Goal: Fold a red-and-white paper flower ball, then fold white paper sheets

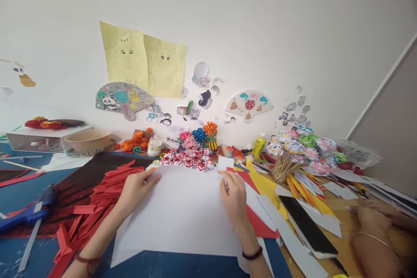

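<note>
Over the blue tabletop (182, 266), white paper (185, 213) spans between both hands (138, 187) (235, 195).

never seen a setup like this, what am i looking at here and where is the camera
There's no machine: these are a person's bare hands, seen from a camera worn on the head, looking forward and down. This is the only view. The left hand and right hand hold white paper near its upper corners, above a blue surface. To the left lie red paper strips and a blue glue gun; behind are paper flowers; to the right, a phone. At the right edge, blurred, is another person's arm.
</note>
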Demonstrator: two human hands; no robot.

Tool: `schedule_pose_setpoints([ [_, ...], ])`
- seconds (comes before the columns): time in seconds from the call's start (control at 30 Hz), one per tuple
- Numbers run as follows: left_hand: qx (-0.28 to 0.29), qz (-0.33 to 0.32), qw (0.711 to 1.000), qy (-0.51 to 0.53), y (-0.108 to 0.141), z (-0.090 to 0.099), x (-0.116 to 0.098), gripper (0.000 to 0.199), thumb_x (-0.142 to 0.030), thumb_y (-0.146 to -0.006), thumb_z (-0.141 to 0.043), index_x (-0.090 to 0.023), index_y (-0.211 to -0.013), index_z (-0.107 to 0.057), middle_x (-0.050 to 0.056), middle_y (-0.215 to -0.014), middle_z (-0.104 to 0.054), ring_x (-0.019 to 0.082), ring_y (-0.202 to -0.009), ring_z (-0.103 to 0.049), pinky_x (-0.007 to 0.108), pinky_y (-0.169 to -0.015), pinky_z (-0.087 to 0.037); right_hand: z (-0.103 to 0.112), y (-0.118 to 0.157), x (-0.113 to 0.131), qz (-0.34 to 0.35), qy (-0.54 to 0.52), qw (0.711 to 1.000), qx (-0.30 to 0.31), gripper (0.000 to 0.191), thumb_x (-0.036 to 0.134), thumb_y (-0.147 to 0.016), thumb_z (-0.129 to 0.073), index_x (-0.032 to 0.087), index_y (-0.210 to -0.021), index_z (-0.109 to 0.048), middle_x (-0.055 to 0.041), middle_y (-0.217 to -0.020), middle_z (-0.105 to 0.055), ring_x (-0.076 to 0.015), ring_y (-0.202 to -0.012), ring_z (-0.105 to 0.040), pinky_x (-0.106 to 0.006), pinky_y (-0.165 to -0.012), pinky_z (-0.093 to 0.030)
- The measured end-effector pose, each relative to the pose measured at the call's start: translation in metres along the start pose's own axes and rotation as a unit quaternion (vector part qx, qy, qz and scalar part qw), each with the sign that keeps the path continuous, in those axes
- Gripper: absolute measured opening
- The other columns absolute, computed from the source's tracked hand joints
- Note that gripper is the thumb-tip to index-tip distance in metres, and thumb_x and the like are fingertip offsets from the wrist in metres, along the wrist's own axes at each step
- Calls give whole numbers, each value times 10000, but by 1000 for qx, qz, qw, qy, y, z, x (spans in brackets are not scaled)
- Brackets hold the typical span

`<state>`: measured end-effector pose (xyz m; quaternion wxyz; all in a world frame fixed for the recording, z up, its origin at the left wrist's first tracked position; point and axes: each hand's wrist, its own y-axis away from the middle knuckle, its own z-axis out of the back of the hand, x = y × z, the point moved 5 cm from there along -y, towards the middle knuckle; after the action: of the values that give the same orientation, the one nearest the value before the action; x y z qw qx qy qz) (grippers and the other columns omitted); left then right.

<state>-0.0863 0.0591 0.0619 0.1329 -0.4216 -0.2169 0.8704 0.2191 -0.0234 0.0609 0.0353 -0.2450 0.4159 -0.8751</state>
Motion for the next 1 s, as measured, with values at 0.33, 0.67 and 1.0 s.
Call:
schedule_pose_setpoints([
  [0.33, 123, -377, 886, -241, 50, -50, -62, 419, -160, -931, -403, -283, -1312, -526, 50, -1335, -578, 257, -1140, -548, 376, -938, -399, -23, 95, 13, 1, 33, 959, 282, 426, 270, -947, -391, 315, -1361, -480, 5, -1440, -454, -272, -1311, -432, -447, -1064, -347],
  [0.67, 247, -376, 861, -236, 89, -82, -63, 523, -282, -927, -490, -381, -1421, -348, 18, -1518, -343, 287, -1384, -313, 495, -1096, -275, -34, 84, 10, 30, 32, 961, 273, 520, 119, -917, -342, 284, -1402, -431, -22, -1447, -445, -248, -1346, -388, -456, -1094, -352],
  [1.0, 319, -297, 891, -127, 96, -94, -53, 580, -238, -954, -395, -255, -1495, -187, 96, -1503, -350, 248, -1370, -352, 442, -1088, -358, -39, 90, 17, 35, 1, 955, 293, 670, 19, -844, -321, 355, -1422, -371, 14, -1477, -401, -215, -1348, -379, -441, -1100, -365],
])
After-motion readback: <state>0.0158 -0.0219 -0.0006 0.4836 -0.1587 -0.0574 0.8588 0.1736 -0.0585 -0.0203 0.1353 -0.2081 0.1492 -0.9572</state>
